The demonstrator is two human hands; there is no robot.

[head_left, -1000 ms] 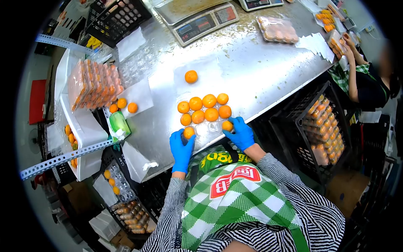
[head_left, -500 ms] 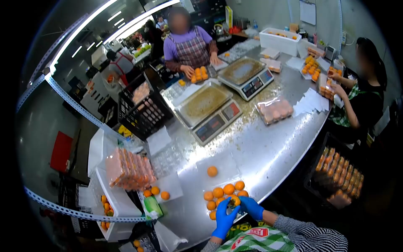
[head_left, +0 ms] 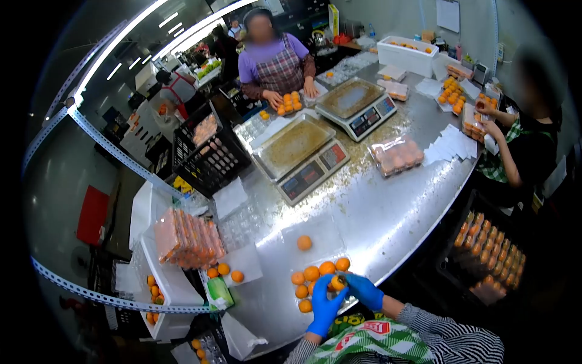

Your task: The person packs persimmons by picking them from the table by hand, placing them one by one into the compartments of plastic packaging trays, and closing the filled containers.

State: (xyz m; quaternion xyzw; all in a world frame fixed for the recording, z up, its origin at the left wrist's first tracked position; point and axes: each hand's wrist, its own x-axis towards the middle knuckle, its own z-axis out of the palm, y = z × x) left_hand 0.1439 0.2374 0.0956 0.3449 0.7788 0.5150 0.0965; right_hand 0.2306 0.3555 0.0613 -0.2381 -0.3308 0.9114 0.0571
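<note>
Both my hands wear blue gloves at the near edge of the metal table. My left hand (head_left: 325, 308) closes its fingers on a persimmon (head_left: 339, 282), whose stem end faces up. My right hand (head_left: 365, 293) grips the same fruit from the other side, its fingertips partly hidden. Just beyond, several persimmons (head_left: 311, 273) sit in rows in a clear plastic box; my hands cover part of them. One lone persimmon (head_left: 304, 242) lies on the box's opened clear lid (head_left: 324, 233).
Two scales (head_left: 312, 170) (head_left: 364, 115) stand mid-table near a packed box (head_left: 396, 155). Stacked packs (head_left: 188, 239) and a white foam box (head_left: 176, 285) are at left. Co-workers handle fruit across the table (head_left: 273, 67) and at right (head_left: 515, 133). A crate (head_left: 445, 267) sits low at right.
The held persimmon has risen slightly with my hands, and it has been turned a little. The view has shifted slightly.
</note>
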